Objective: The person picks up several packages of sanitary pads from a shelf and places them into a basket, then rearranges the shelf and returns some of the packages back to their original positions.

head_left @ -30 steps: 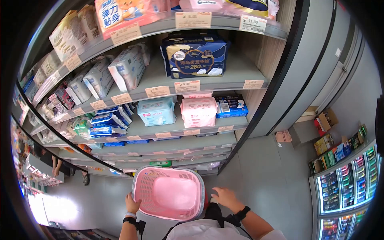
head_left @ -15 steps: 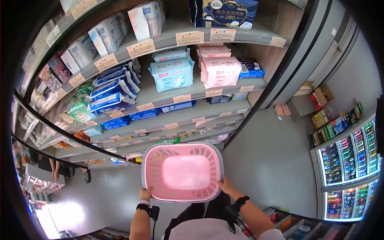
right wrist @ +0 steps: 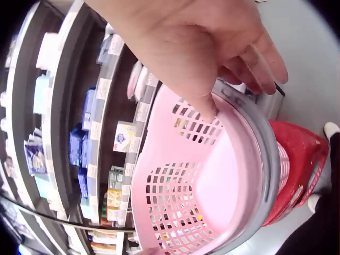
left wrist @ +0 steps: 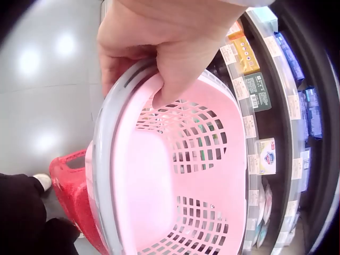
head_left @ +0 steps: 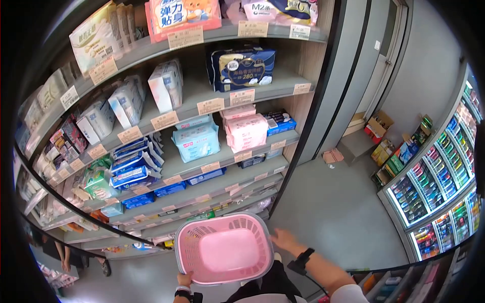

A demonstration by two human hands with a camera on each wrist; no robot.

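Note:
A pink plastic shopping basket [head_left: 230,250] with slotted sides and a grey outer rim is in front of the person's body. Its pink floor is bare. The left hand [head_left: 185,279] grips the near left rim; in the left wrist view its thumb hooks inside and the fingers lie outside. At the right side is the right hand [head_left: 287,241]. The right wrist view shows its thumb [right wrist: 204,109] over the inner rim, while its other fingers spread loosely outside, off the rim.
Shelves ahead hold a dark blue pad pack [head_left: 242,69], a light blue pack [head_left: 196,143] and a pink pack [head_left: 246,132]. A red basket [left wrist: 77,196] is below the pink one. Lit drink coolers [head_left: 429,177] and cartons [head_left: 379,126] stand right. Another person's arm [head_left: 64,257] shows far left.
The right hand was apart from the basket, then at its rim; now its fingers are loosened there. The left hand keeps its grip. The head view has shifted, and the basket appears slightly lower.

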